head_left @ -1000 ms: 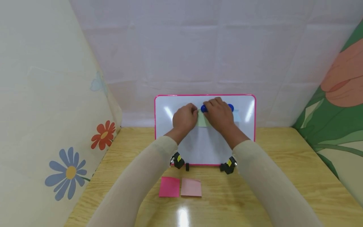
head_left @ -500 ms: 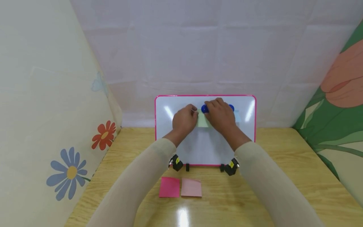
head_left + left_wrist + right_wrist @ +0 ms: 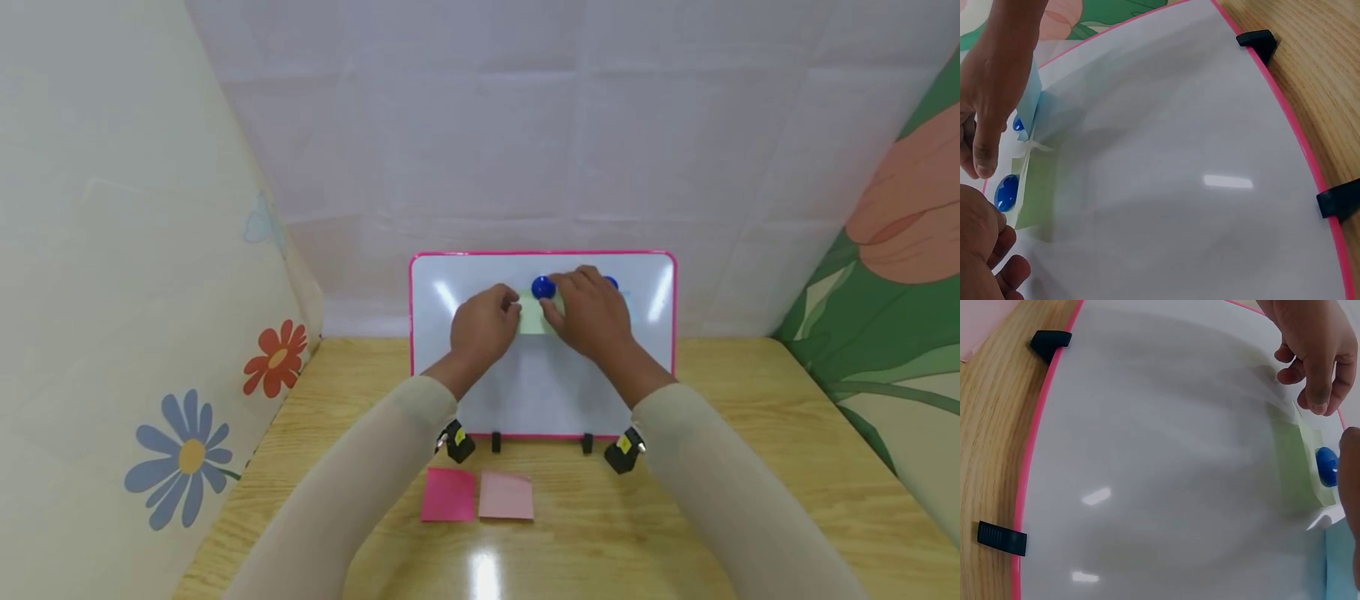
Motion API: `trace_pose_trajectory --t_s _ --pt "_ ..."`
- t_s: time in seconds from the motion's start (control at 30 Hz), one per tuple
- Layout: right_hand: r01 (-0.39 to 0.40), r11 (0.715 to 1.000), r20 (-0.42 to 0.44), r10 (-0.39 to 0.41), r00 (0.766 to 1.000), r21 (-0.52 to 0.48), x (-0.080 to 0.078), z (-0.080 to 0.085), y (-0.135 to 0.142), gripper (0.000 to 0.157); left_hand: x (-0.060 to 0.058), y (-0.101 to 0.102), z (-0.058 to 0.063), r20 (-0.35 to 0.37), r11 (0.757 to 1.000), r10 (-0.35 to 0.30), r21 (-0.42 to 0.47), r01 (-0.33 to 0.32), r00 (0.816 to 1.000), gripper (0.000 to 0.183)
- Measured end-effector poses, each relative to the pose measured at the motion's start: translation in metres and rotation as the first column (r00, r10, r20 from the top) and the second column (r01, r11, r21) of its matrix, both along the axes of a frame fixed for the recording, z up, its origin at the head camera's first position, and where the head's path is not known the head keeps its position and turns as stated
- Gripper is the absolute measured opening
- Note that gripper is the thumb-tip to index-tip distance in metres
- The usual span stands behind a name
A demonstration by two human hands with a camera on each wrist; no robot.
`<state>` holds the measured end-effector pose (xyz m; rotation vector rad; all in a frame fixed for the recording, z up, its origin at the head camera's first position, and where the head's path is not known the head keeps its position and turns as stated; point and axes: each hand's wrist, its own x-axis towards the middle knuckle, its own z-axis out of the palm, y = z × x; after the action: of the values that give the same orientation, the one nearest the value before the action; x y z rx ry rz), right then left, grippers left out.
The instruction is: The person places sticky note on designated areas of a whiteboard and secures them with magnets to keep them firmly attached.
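Observation:
A round blue magnet (image 3: pixel 543 287) sits on the top part of a pale green sticky note (image 3: pixel 531 322) against the upright whiteboard (image 3: pixel 543 387). My right hand (image 3: pixel 597 318) hovers just right of that magnet, thumb and fingers apart, with a gap showing in the left wrist view. At the note's left edge is my left hand (image 3: pixel 482 327), fingers loosely bent and holding nothing. Behind the right hand, a second blue magnet (image 3: pixel 612 282) and a light blue sticky note (image 3: pixel 1341 559) are partly hidden. The green note's lower part stands out from the board.
Two sticky notes, one hot pink (image 3: pixel 448 495) and one light pink (image 3: pixel 506 497), lie on the wooden table (image 3: pixel 600 533) before the board. Black feet (image 3: pixel 496 442) hold the pink-framed board's lower edge. A white cloth (image 3: pixel 480 150) hangs behind it.
My right hand has let go of the left magnet and drawn back slightly right and down, so more of the magnet shows. My left hand has shifted slightly left and down from the note.

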<state>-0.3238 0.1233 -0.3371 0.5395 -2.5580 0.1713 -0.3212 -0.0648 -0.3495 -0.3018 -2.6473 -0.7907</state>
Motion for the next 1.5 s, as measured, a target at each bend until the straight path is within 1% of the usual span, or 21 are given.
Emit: trace_pose_trajectory --t_s 0.17,0.27,0.37,0.5,0.7,0.8,0.97,1.07,1.3,1.5 --pt "-0.006 1.0 -0.024 0.005 1.0 -0.022 0.005 -0.004 0.003 0.053 0.006 -0.006 -0.002 -0.005 1.0 -0.005 -0.002 0.005 1.0 0.023" --pt "-0.011 0.999 -0.027 0.01 1.0 -0.039 0.008 -0.006 0.007 0.054 0.008 -0.01 -0.005 -0.031 1.0 -0.017 -0.004 0.017 0.999 0.021" --pt "-0.019 0.998 -0.02 0.018 1.0 -0.056 0.011 -0.008 0.01 0.056 0.013 -0.013 -0.007 -0.04 1.0 -0.027 -0.011 0.026 0.999 0.019" --pt "-0.031 0.997 -0.032 0.029 0.999 -0.067 0.015 -0.011 0.015 0.056 0.02 -0.016 -0.007 -0.044 0.999 -0.041 -0.031 0.04 0.998 0.019" --pt "-0.089 0.995 -0.077 0.085 0.993 -0.047 0.022 -0.014 0.023 0.053 0.03 -0.02 -0.01 -0.067 0.995 -0.073 -0.068 0.069 0.995 0.017" --pt "-0.101 0.994 -0.079 0.098 0.992 -0.038 0.027 -0.016 0.027 0.052 0.035 -0.022 -0.013 -0.069 0.993 -0.089 -0.08 0.083 0.994 0.015" --pt "-0.08 0.996 -0.037 0.079 0.996 -0.035 0.036 -0.018 0.034 0.054 0.042 -0.024 -0.018 -0.065 0.991 -0.105 -0.093 0.099 0.992 0.014" --pt "-0.074 0.997 -0.017 0.073 0.997 -0.026 0.042 -0.022 0.039 0.054 0.046 -0.026 -0.021 -0.049 0.989 -0.114 -0.105 0.108 0.992 0.013" --pt "-0.108 0.994 -0.05 0.107 0.993 -0.017 0.053 -0.027 0.049 0.053 0.056 -0.032 -0.03 -0.027 0.985 -0.139 -0.105 0.136 0.99 0.014" --pt "-0.105 0.994 -0.051 0.104 0.993 -0.013 0.06 -0.03 0.053 0.052 0.062 -0.039 -0.036 -0.023 0.982 -0.153 -0.116 0.149 0.988 0.015"
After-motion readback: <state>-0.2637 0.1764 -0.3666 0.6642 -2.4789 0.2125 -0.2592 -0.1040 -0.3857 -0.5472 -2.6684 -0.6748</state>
